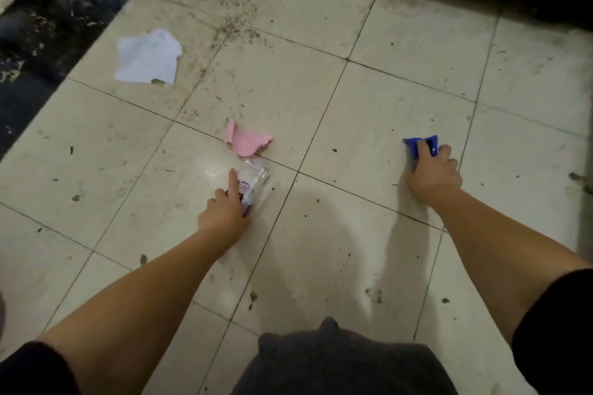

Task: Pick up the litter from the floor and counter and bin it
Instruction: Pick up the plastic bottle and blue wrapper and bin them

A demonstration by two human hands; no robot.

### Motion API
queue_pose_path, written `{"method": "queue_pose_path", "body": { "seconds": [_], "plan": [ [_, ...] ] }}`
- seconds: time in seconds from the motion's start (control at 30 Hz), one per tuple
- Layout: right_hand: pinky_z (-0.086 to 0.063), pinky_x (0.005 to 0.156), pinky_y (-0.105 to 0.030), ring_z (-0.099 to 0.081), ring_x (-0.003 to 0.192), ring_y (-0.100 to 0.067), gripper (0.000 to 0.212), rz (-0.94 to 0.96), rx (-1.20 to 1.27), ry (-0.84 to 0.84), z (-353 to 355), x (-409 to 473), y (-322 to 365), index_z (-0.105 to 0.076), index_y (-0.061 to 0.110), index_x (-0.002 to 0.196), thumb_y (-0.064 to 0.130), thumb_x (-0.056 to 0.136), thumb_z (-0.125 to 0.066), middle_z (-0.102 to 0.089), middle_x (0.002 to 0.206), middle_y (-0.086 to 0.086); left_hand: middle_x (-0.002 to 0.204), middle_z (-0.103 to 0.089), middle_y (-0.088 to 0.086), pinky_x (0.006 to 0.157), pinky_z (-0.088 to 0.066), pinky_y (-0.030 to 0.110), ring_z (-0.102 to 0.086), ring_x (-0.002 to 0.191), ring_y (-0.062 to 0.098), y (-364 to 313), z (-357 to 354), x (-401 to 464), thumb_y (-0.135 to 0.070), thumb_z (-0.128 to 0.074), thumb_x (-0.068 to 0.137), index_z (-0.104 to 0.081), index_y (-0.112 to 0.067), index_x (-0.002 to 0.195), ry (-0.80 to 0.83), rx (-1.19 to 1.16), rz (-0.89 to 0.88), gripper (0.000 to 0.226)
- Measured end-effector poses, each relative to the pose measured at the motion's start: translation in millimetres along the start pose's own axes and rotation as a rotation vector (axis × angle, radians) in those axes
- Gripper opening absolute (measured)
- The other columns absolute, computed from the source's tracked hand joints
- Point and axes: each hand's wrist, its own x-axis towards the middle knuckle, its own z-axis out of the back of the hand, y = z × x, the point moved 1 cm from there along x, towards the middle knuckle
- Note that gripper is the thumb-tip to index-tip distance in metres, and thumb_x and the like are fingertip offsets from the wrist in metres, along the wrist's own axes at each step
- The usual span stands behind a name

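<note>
The person bends over the tiled floor (401, 99) with both hands down on litter. The left hand (224, 215) has closed on a clear plastic wrapper (255, 178), forefinger stretched out along it; the right hand (433, 176), at about three o'clock from it, grips a crumpled blue wrapper (420, 144). Still lying loose are a pink paper scrap (247, 141), just past the clear wrapper at twelve o'clock, and a white paper sheet (147, 58) well off at ten o'clock. Nothing looks binned yet (no bin or desk is in view), so most of the job probably remains.
</note>
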Motion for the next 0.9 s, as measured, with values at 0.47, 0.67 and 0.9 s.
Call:
{"method": "queue_pose_path", "body": {
  "seconds": [0.47,0.67,0.9],
  "plan": [
    [-0.047,0.082,-0.044,-0.056,0.102,-0.044,0.039,0.293,0.076,-0.021,79.2,-14.9,98.6,-0.043,0.002,0.128,0.009,0.091,-0.053,-0.036,0.132,-0.025,0.119,-0.058,0.019,0.077,-0.058,0.045,-0.066,0.090,0.033,21.4,66.7,-28.8,-0.032,-0.066,0.079,0.007,-0.027,0.149,-0.059,-0.394,-0.011,0.101],
    [-0.047,0.073,-0.038,-0.049,0.074,-0.034,0.031,0.607,0.226,-0.111,138.8,-111.1,243.5,-0.049,0.007,0.120,0.005,0.089,-0.050,-0.040,0.127,-0.021,0.124,-0.058,0.018,0.078,-0.058,0.045,-0.065,0.090,0.033,115.0,157.1,-67.6,-0.029,-0.069,0.078,0.004,-0.029,0.150,-0.270,-0.430,0.039,0.101],
    [-0.041,0.075,-0.033,-0.052,0.091,-0.036,0.033,0.998,0.335,-0.125,173.1,-280.2,419.2,-0.052,0.008,0.119,0.009,0.086,-0.052,-0.046,0.125,-0.021,0.131,-0.051,0.017,0.079,-0.056,0.039,-0.061,0.098,0.031,279.0,226.2,-156.3,-0.031,-0.067,0.080,0.003,-0.034,0.150,-0.516,-0.477,0.184,0.099]
  ]
}}
